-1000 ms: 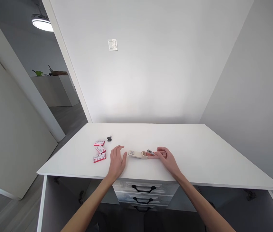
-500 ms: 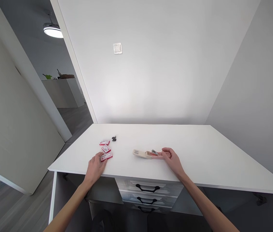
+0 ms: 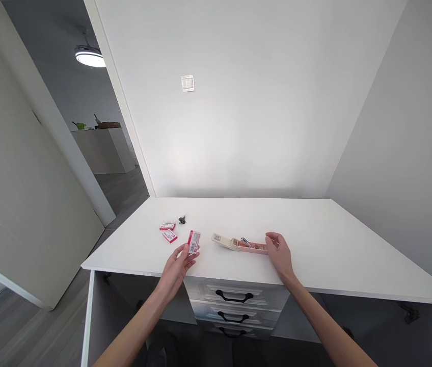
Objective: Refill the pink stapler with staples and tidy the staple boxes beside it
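Observation:
My left hand pinches a small red-and-white box between thumb and fingers, held tilted up above the white tabletop. My right hand curls around the right end of a slim pink compartment case, hiding that end. The case's cream lid is hinged open toward the left. Small items lie in its compartments, and a silvery metal piece sticks up from one; I cannot make out its kind. Two more red-and-white boxes, a nearer one and a farther one, lie at the left.
A small dark object sits behind the boxes. The white tabletop meets a grey wall with a switch plate. Below its front edge are drawers with black handles. A doorway stands at the left.
My left hand has lifted the nearest red-and-white box from the table, tipped it up and carried it right, toward the case. My right hand has shifted slightly right and stays at the case's end.

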Demonstrator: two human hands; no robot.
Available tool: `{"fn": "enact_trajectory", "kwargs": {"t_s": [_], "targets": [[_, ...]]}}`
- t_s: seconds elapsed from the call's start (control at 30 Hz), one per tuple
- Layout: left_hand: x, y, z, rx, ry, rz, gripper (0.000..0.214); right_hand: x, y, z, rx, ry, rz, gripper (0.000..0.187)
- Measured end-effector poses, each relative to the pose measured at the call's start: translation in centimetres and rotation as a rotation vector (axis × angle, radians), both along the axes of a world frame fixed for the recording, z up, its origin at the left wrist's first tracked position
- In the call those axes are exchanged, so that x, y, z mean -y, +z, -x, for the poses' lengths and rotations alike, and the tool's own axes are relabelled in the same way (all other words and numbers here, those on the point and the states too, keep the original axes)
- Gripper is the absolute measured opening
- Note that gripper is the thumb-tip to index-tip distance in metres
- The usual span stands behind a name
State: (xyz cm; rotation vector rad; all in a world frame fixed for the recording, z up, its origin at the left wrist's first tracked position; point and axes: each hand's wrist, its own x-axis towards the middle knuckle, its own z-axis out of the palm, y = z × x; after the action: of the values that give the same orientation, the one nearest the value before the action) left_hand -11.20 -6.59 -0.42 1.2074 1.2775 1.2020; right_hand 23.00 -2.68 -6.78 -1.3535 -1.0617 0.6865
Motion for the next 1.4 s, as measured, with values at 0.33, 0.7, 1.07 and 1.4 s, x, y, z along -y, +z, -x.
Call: {"fn": "enact_trajectory", "kwargs": {"t_s": [0.33,0.7,1.07,1.4], "targets": [[0.1,-0.7,-2.3,-0.614,-0.183,-0.3,0.047,3.4,2.2,2.4,0.047,0.538,-0.099,0.03],[-1.5,-1.7,-4.5,-0.637,-0.331,-0.362,0.049,2.7,2.8,2.7,-0.064,0.777,0.044,0.039],[-2.2,-2.0,-5.3,-0.596,-0.333,-0.354,0.048,2.5,2.4,2.7,-0.087,0.737,0.048,0.038],[-2.5,-1.9,-6.3,-0.562,-0.371,-0.401,0.046,2.5,2.6,2.7,-0.088,0.748,0.073,0.036]]}}
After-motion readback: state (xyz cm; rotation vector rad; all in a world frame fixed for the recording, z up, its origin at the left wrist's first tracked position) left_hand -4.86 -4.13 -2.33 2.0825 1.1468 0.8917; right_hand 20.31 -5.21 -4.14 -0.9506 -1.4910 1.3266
